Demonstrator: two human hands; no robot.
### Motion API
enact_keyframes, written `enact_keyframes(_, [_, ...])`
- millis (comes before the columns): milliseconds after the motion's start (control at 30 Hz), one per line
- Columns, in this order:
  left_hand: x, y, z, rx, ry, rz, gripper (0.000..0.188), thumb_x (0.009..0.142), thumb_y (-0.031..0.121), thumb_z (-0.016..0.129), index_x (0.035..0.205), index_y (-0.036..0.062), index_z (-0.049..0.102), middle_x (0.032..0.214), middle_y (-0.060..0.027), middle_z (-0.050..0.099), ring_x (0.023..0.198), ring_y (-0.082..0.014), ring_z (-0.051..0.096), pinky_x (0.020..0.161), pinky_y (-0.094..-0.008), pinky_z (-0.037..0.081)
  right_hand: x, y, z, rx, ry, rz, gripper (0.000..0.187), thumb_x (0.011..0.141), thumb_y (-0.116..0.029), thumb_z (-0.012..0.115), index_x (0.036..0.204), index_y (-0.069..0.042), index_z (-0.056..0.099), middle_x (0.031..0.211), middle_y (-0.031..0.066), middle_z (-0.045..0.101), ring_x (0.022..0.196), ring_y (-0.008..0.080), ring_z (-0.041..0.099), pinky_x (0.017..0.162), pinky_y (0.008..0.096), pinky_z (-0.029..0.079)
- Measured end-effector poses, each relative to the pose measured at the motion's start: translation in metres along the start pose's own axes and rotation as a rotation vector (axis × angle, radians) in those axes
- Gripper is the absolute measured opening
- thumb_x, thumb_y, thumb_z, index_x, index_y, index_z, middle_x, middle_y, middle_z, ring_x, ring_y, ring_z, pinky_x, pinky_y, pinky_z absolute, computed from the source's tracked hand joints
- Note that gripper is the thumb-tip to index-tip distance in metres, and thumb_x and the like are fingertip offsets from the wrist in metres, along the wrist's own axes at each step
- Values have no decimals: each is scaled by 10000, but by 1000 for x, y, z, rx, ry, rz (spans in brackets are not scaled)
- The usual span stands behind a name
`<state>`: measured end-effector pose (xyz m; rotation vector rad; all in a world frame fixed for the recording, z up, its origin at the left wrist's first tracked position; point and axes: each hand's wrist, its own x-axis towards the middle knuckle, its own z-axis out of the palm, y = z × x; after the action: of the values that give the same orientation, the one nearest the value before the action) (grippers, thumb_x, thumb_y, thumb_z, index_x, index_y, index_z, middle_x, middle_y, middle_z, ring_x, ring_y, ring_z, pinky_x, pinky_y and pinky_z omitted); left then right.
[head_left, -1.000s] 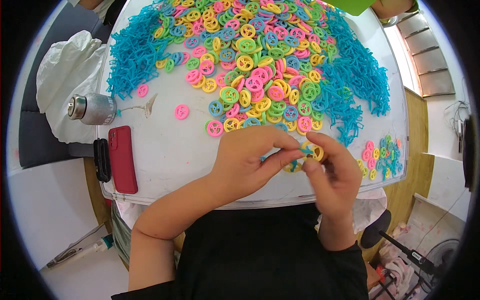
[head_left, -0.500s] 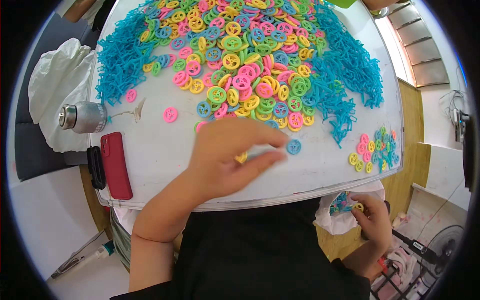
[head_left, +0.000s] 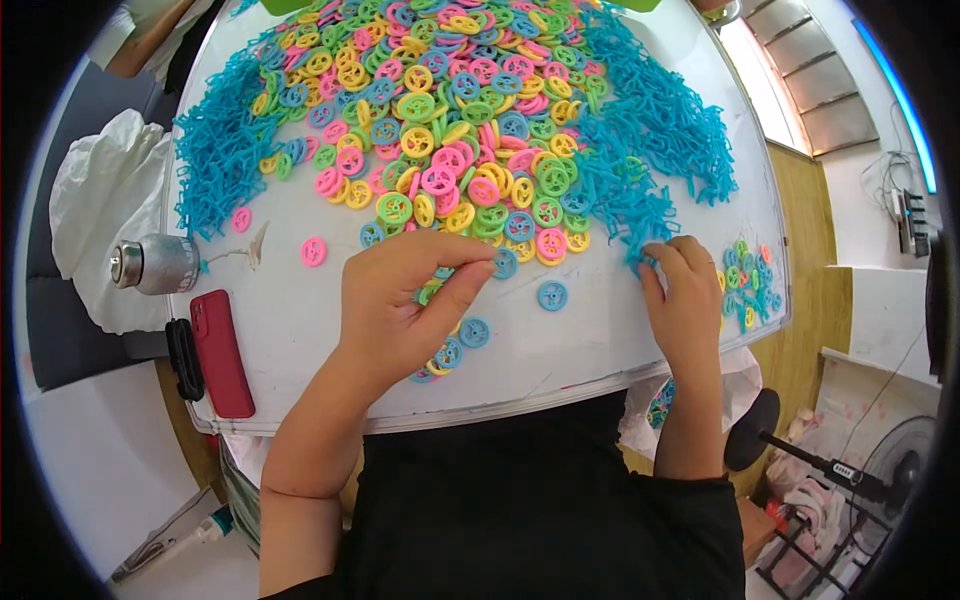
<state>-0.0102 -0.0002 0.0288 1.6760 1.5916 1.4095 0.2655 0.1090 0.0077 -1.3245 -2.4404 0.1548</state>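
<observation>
Hands at a heap of wheels [head_left: 438,181] in pink, yellow, green and blue. The left hand [head_left: 400,290] arches over the table [head_left: 300,375] at the near edge of the wheel heap, thumb and forefinger tips brought nearly together beside a blue wheel [head_left: 506,264]; whether they grip it cannot be told. Green wheels show behind the thumb, and more blue wheels [head_left: 474,333] lie below that hand, on the person's side of the heap. The right hand [head_left: 687,300] has its thumb and fingertips close together at the near tip of a tangle of blue plastic pieces [head_left: 690,145], right of the wheel heap; the fingers hide whether a piece is clamped. A lone blue wheel [head_left: 552,295] lies between the hands, just nearer the person than the heap. The pieces look prone to snag, so a loose one at the tangle's fringe seems best, pinched by one end and drawn out sideways, away from the wheels. Steady left fingertips, kept off the rim's far side, should leave the wheel's hub in view.
</observation>
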Motion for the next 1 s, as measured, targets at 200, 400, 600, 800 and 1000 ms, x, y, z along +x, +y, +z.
enact_keyframes(200, [0,-2,-1,-36,-25,10,156,814,14,747,965,50,733,888,-72,734,798,-193,693,714,-292,523,-10,-22,-17,299,-81,-30,145,785,18,696,924,-9,665,932,115,661,843,287,618,739,360,481])
enact_keyframes(400, [8,17,1,47,-242,195,370,741,150,833,1082,89,705,1140,-102,673,1110,-310,607,934,-407,450,13,-63,-21,674,-194,-234,147,792,83,669,918,9,670,883,118,675,778,217,639,682,308,490])
enact_keyframes(600, [-8,6,10,-58,-174,-47,259,817,141,790,1049,83,689,923,-83,691,849,-278,673,755,-360,519,22,-87,-19,825,-217,-203,247,818,47,698,1057,-16,683,893,137,665,833,261,675,708,312,515])
enact_keyframes(800, [0,11,-2,-245,-69,-361,175,869,101,756,1021,35,700,919,-51,715,845,-124,680,685,-274,530,1,-67,-5,406,-279,20,350,809,0,738,1150,13,660,1006,102,640,777,177,618,686,278,500])
enact_keyframes(1000, [-5,-4,4,-539,16,-366,150,883,78,731,1019,17,715,946,-26,706,842,-69,644,674,-227,518,-15,-72,25,332,-124,-86,327,770,5,765,1087,6,683,913,115,627,706,230,604,648,340,496])
